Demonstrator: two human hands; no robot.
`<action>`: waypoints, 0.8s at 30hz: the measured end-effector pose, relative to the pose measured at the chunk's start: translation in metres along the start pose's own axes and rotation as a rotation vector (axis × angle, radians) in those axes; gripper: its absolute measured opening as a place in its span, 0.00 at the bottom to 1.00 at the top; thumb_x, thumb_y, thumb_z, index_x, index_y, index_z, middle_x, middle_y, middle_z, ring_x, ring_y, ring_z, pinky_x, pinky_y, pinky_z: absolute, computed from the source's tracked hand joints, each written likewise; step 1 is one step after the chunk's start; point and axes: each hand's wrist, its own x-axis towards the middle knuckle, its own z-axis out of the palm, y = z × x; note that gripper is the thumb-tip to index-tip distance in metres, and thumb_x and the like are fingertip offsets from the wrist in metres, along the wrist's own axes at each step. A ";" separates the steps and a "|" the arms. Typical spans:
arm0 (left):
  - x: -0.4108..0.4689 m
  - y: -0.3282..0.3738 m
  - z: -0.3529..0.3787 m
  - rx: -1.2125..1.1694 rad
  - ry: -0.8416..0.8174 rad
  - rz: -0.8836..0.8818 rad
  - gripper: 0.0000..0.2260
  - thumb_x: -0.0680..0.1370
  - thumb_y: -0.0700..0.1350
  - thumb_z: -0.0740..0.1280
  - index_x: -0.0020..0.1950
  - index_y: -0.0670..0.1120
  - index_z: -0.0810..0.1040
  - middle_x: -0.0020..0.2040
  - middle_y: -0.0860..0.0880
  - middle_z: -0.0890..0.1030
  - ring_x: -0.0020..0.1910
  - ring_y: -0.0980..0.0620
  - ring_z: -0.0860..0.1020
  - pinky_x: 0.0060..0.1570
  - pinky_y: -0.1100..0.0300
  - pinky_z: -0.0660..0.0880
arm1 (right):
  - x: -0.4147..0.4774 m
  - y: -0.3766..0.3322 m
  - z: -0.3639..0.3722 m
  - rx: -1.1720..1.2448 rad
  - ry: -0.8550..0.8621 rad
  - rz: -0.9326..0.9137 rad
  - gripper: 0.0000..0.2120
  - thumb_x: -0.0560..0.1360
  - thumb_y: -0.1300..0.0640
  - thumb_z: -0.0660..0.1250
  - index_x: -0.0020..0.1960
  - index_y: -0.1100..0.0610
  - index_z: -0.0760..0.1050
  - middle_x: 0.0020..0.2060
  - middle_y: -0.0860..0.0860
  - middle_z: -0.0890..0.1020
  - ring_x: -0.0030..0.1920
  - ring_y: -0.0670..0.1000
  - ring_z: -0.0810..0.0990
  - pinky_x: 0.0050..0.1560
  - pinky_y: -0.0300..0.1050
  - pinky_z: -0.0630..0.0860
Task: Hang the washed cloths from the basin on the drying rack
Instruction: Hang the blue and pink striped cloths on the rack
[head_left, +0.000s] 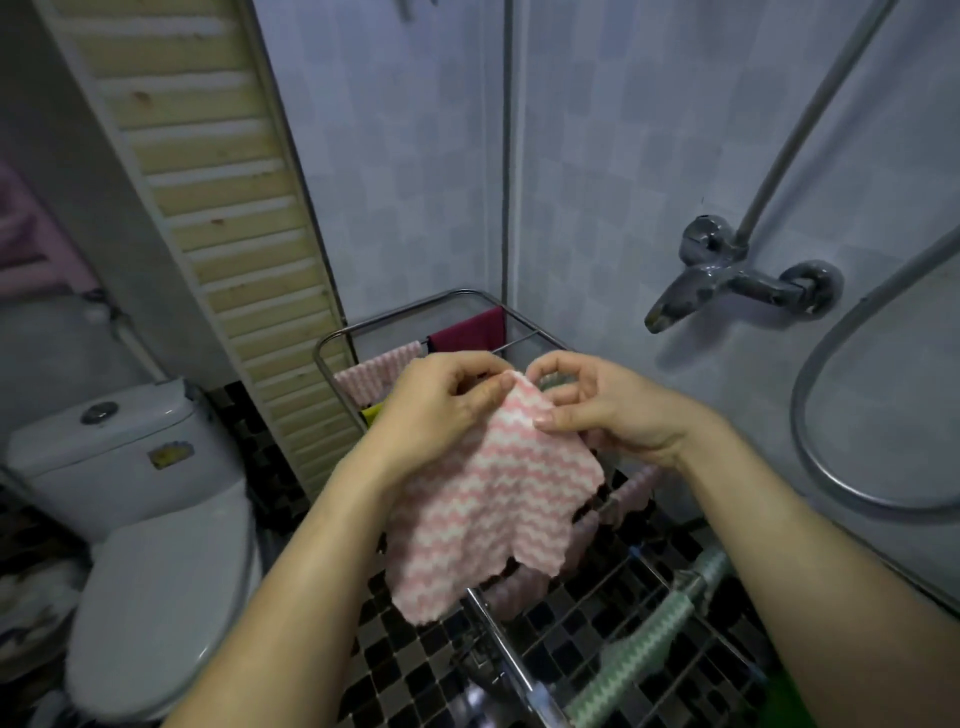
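A pink-and-white zigzag cloth hangs in the air above the metal drying rack. My left hand pinches its top edge on the left, and my right hand pinches the top corner on the right. On the rack's far rails hang a dark red cloth, another pink striped cloth and a bit of yellow cloth. A green-and-white zigzag cloth lies over a near rail. More pink cloth shows behind the held one. The basin is not in view.
A white toilet stands at the left. A slatted door leans behind the rack. A chrome shower tap and its hose are on the tiled wall at the right. The floor is black-and-white mosaic tile.
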 end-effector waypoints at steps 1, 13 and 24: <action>0.006 -0.007 -0.004 -0.007 0.029 -0.005 0.05 0.78 0.49 0.68 0.49 0.53 0.83 0.42 0.57 0.84 0.43 0.59 0.81 0.48 0.49 0.77 | 0.009 -0.003 -0.004 -0.062 0.039 0.012 0.13 0.70 0.65 0.74 0.50 0.52 0.77 0.39 0.55 0.80 0.33 0.47 0.78 0.26 0.35 0.70; 0.139 -0.153 -0.030 0.144 -0.126 -0.220 0.03 0.73 0.47 0.73 0.45 0.50 0.83 0.39 0.52 0.84 0.39 0.53 0.80 0.40 0.54 0.76 | 0.197 0.011 -0.089 -0.634 0.692 0.037 0.10 0.73 0.60 0.70 0.34 0.52 0.79 0.23 0.46 0.75 0.24 0.43 0.71 0.22 0.32 0.65; 0.217 -0.256 0.049 0.009 -0.204 -0.405 0.05 0.75 0.43 0.64 0.46 0.48 0.80 0.41 0.47 0.82 0.41 0.46 0.79 0.41 0.53 0.75 | 0.288 0.093 -0.163 -0.313 1.017 0.352 0.14 0.73 0.67 0.66 0.31 0.54 0.75 0.28 0.56 0.77 0.21 0.45 0.75 0.24 0.34 0.71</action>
